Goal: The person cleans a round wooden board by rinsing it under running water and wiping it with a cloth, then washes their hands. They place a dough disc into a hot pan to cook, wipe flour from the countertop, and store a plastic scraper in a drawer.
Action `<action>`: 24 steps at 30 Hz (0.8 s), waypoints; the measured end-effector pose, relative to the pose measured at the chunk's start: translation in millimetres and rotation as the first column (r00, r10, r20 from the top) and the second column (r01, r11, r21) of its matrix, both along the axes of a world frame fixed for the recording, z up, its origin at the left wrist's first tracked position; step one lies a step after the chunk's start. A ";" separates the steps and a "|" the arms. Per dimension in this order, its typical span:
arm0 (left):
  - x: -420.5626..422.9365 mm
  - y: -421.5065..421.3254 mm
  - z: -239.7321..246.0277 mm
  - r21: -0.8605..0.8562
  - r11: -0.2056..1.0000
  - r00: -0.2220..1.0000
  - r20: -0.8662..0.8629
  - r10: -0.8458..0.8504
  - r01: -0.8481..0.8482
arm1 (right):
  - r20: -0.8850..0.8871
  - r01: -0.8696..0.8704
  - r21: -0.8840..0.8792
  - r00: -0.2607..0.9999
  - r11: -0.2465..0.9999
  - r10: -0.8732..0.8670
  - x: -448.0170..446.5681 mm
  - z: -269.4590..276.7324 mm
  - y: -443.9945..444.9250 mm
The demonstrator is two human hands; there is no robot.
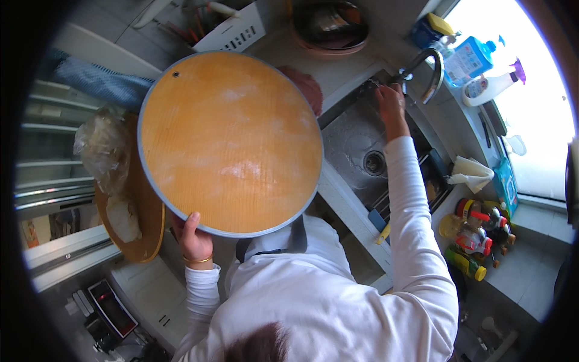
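Note:
My left hand grips the near rim of a large round wooden board, thumb on its upper face. The board has a grey edge band, a small hole near the rim and whitish smears across its surface. My right hand reaches over the stainless steel sink, its fingers bent beside the base of the chrome faucet. Whether those fingers touch the faucet or hold something is unclear. Water appears to lie on the sink bottom around the drain.
Left of the board, a second wooden board bears a clear plastic bag and a pale lump. Detergent bottles line the windowsill. Several condiment bottles stand at right. A white basket and stacked basins are behind.

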State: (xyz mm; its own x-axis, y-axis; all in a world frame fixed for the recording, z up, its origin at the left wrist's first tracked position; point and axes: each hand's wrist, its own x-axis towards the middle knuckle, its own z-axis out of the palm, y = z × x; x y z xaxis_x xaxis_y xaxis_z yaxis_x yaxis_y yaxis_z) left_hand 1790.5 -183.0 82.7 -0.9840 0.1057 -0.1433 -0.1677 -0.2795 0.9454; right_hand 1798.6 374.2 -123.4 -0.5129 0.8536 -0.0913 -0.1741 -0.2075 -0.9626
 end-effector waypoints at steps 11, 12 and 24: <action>-1.1 -6.7 8.8 -0.001 1.000 0.999 -0.043 -0.001 0.001 | 0.963 -0.749 0.206 0.268 0.630 0.004 86.9 -86.1 -70.2; -1.5 -7.1 9.7 -0.020 1.000 0.998 -0.055 -0.004 0.003 | 0.890 -0.680 0.001 0.334 0.733 0.309 86.8 -67.6 -56.8; -10.7 -1.6 12.8 0.013 0.997 0.993 -0.083 -0.079 0.080 | 0.929 -0.570 0.311 0.350 0.760 -0.118 82.5 3.1 -102.0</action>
